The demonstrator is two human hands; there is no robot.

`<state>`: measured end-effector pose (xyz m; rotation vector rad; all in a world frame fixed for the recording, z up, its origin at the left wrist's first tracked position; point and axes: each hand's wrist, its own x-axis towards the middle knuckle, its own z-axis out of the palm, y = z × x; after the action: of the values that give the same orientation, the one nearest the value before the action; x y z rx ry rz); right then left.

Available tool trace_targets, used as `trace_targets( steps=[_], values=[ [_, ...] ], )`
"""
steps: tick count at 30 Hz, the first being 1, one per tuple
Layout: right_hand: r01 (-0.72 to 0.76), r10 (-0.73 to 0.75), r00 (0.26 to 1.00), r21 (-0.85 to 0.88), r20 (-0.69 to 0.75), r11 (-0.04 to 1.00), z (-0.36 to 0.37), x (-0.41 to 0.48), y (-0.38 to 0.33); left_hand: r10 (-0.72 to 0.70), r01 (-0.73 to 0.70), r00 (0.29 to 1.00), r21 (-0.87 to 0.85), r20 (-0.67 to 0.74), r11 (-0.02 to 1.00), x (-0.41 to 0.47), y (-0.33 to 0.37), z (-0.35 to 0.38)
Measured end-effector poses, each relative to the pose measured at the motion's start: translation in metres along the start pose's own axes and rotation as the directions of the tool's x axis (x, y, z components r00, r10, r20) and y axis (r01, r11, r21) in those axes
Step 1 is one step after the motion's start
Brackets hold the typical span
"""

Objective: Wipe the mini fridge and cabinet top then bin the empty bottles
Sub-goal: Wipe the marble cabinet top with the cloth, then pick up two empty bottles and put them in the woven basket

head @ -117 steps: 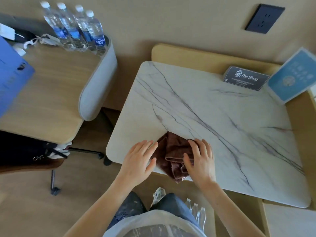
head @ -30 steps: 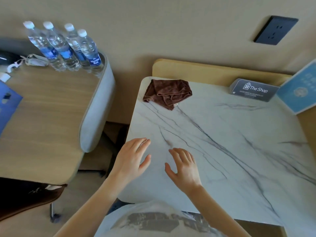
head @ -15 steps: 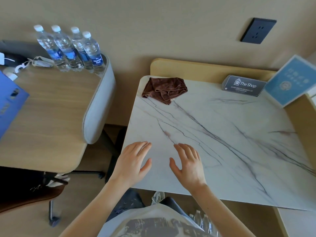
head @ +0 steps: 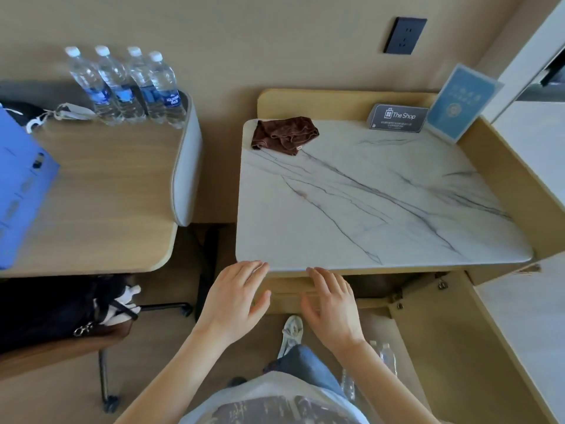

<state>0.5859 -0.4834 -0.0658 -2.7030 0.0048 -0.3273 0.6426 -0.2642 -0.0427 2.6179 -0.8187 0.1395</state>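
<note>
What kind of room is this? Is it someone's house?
Most likely a hotel room, not a house. A card reading "The Shop" and a blue notice stand at the back of the marble top, and four matching water bottles are lined up on the desk.

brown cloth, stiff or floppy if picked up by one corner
Likely floppy: the cloth lies crumpled in soft folds. Probably light, being small and thin. Its plush nap may drag on the marble top.

— Where's the cloth (head: 284,134)?
— On the cabinet top (head: 382,209), far left corner. The sign (head: 397,117) stands along its far edge, toward the right.
— The bottles (head: 122,87)?
— On the desk (head: 101,194), left of the cabinet top. Left hand (head: 232,304) and right hand (head: 331,307) are at its near edge.
</note>
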Motion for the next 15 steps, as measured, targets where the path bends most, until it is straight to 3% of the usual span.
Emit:
trace_targets(
  steps=[7, 15],
  values=[
    [-0.075, 0.074, 0.997, -0.025, -0.017, 0.997, -0.008, -0.128, -0.058, 0.001, -0.001, 1.000, -0.011, 0.019, 1.000, -0.120, 0.016, -0.024],
    [-0.141, 0.136, 0.982, -0.024, -0.130, 0.990, -0.044, -0.209, -0.074, 0.105, -0.106, 0.993, -0.014, -0.060, 0.994, -0.164, 0.058, -0.055]
  ],
)
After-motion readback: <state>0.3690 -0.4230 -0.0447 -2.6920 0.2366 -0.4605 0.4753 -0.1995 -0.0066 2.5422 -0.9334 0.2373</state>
